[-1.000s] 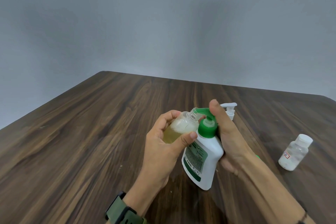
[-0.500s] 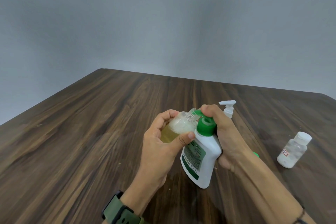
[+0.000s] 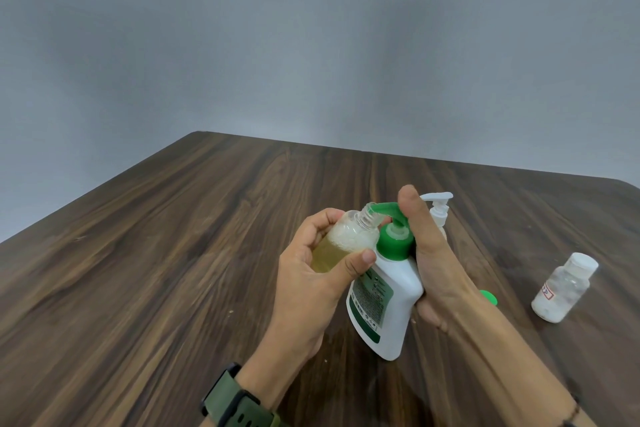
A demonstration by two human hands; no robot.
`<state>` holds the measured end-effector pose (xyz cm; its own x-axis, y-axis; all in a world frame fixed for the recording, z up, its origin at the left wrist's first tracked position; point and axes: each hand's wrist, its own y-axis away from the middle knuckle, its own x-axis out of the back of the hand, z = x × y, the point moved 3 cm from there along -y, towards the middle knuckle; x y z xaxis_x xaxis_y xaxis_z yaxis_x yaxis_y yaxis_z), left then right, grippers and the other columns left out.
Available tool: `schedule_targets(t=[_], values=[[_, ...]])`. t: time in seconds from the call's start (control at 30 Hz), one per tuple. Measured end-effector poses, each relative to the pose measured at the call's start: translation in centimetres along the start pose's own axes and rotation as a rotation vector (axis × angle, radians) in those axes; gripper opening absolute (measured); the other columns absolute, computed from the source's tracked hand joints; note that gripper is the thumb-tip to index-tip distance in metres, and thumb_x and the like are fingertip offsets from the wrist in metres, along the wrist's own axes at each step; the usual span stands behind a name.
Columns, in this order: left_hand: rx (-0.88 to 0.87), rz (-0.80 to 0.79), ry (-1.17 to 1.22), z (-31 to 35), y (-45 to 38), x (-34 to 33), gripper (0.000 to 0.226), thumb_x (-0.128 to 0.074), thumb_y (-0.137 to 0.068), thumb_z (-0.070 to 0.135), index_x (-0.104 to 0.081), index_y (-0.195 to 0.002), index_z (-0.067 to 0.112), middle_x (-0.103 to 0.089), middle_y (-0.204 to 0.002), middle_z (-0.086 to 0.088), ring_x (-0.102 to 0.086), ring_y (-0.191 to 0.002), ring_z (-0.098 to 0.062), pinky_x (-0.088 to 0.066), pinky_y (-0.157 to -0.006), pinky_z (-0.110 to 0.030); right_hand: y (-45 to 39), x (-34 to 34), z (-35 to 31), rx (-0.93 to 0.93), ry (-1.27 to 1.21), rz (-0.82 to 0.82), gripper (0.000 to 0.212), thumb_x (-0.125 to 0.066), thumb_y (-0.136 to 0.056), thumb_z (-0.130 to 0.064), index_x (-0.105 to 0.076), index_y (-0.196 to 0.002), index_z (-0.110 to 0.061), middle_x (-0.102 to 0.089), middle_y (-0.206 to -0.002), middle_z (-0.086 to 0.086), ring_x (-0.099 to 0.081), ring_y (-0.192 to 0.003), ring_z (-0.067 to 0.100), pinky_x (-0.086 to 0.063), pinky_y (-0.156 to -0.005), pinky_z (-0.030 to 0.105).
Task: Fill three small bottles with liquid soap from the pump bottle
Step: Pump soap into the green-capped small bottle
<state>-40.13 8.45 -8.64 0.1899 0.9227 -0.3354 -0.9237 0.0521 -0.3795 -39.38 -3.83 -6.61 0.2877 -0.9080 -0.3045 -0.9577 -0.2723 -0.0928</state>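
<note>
Head cam: I'm gripping the small bottle (image 3: 341, 244) in my left hand (image 3: 308, 284), about half full, mouth under the green spout (image 3: 382, 210). My right hand (image 3: 431, 253) is wrapping the pump bottle (image 3: 384, 298), mid-table. The pump head's risen since half a second ago. The capped bottle (image 3: 562, 291) at right looks filled, so more's left.

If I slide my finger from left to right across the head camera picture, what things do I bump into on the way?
Green watch strap → left hand → small bottle of yellowish soap it holds → green-topped pump bottle → right hand → small capped bottle standing alone on the table.
</note>
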Motion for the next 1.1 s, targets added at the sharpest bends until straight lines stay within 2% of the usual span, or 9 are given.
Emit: schedule_targets(t=[0.07, 0.17, 0.23, 0.33, 0.5, 0.67, 0.8, 0.97, 1.1], values=[[0.001, 0.006, 0.017, -0.13, -0.03, -0.03, 0.044, -0.083, -0.054, 0.022, -0.066, -0.095, 0.027, -0.071, -0.099, 0.001, -0.067, -0.091, -0.015, -0.054, -0.071, -0.021, -0.05, 0.15, -0.01, -0.017, 0.014, 0.013, 0.040, -0.059, -0.069, -0.058, -0.075, -0.078, -0.022, -0.075, -0.081, 0.003, -0.069, -0.079, 0.017, -0.052, -0.084, 0.039], [0.007, 0.020, 0.026, -0.24, 0.01, 0.20, 0.044, -0.083, -0.052, 0.019, -0.067, -0.093, 0.027, -0.071, -0.096, 0.001, -0.066, -0.089, -0.014, -0.053, -0.069, -0.020, -0.19, 0.06, -0.18, -0.038, 0.013, 0.020, 0.031, -0.054, -0.072, -0.044, -0.073, -0.063, -0.022, -0.071, -0.066, -0.001, -0.066, -0.067, 0.013, -0.051, -0.072, 0.035], [-0.006, 0.010, 0.027, -0.13, 0.07, 0.21, 0.044, -0.084, -0.052, 0.021, -0.067, -0.093, 0.028, -0.071, -0.096, 0.002, -0.066, -0.088, -0.014, -0.053, -0.070, -0.020, -0.24, 0.02, -0.08, -0.027, 0.001, 0.030, 0.032, -0.061, -0.066, -0.050, -0.074, -0.070, -0.020, -0.072, -0.074, 0.003, -0.067, -0.074, 0.018, -0.053, -0.076, 0.038], [-0.012, 0.002, 0.033, -0.01, 0.03, -0.03, 0.043, -0.081, -0.054, 0.024, -0.067, -0.094, 0.028, -0.071, -0.097, 0.003, -0.067, -0.089, -0.012, -0.053, -0.070, -0.019, -0.10, 0.18, 0.09, -0.016, -0.003, 0.030, 0.056, -0.071, -0.052, -0.065, -0.074, -0.084, -0.019, -0.074, -0.089, 0.010, -0.068, -0.086, 0.024, -0.052, -0.087, 0.043], [0.000, 0.013, 0.036, -0.23, -0.04, 0.13, 0.043, -0.083, -0.053, 0.020, -0.067, -0.092, 0.028, -0.071, -0.096, 0.002, -0.067, -0.089, -0.013, -0.053, -0.069, -0.019, -0.33, 0.19, 0.03, -0.039, 0.028, 0.050, 0.031, -0.060, -0.063, -0.048, -0.074, -0.069, -0.021, -0.072, -0.073, 0.002, -0.066, -0.077, 0.020, -0.051, -0.079, 0.040], [-0.008, 0.008, 0.029, -0.19, -0.10, 0.03, 0.044, -0.081, -0.053, 0.026, -0.066, -0.095, 0.028, -0.070, -0.099, 0.000, -0.066, -0.092, -0.016, -0.053, -0.072, -0.022, -0.20, 0.14, -0.02, -0.038, 0.058, 0.019, 0.045, -0.059, -0.065, -0.057, -0.074, -0.085, -0.019, -0.074, -0.089, 0.007, -0.067, -0.088, 0.024, -0.050, -0.087, 0.043], [-0.005, 0.006, 0.020, -0.23, -0.07, 0.27, 0.044, -0.084, -0.054, 0.022, -0.067, -0.093, 0.029, -0.071, -0.098, 0.001, -0.066, -0.091, -0.015, -0.053, -0.070, -0.020, -0.26, -0.04, -0.43, -0.048, 0.036, 0.051, 0.023, -0.061, -0.063, -0.043, -0.070, -0.061, -0.022, -0.067, -0.067, 0.001, -0.060, -0.073, 0.021, -0.049, -0.072, 0.037], [-0.019, 0.011, 0.056, -0.30, -0.16, -0.18, 0.042, -0.081, -0.055, 0.020, -0.066, -0.094, 0.029, -0.071, -0.097, 0.002, -0.067, -0.089, -0.013, -0.053, -0.070, -0.019, 0.19, 0.03, -0.36, -0.040, 0.014, 0.021, 0.043, -0.062, -0.066, -0.061, -0.074, -0.080, -0.022, -0.074, -0.082, 0.004, -0.069, -0.080, 0.018, -0.055, -0.080, 0.037], [-0.015, 0.022, 0.063, -0.46, -0.05, -0.10, 0.043, -0.083, -0.052, 0.023, -0.067, -0.091, 0.031, -0.071, -0.096, 0.003, -0.067, -0.088, -0.014, -0.054, -0.068, -0.020, -0.05, -0.17, -0.07, -0.090, 0.026, 0.067, 0.038, -0.064, -0.059, -0.049, -0.071, -0.075, -0.016, -0.068, -0.085, 0.011, -0.060, -0.089, 0.030, -0.047, -0.087, 0.047]])
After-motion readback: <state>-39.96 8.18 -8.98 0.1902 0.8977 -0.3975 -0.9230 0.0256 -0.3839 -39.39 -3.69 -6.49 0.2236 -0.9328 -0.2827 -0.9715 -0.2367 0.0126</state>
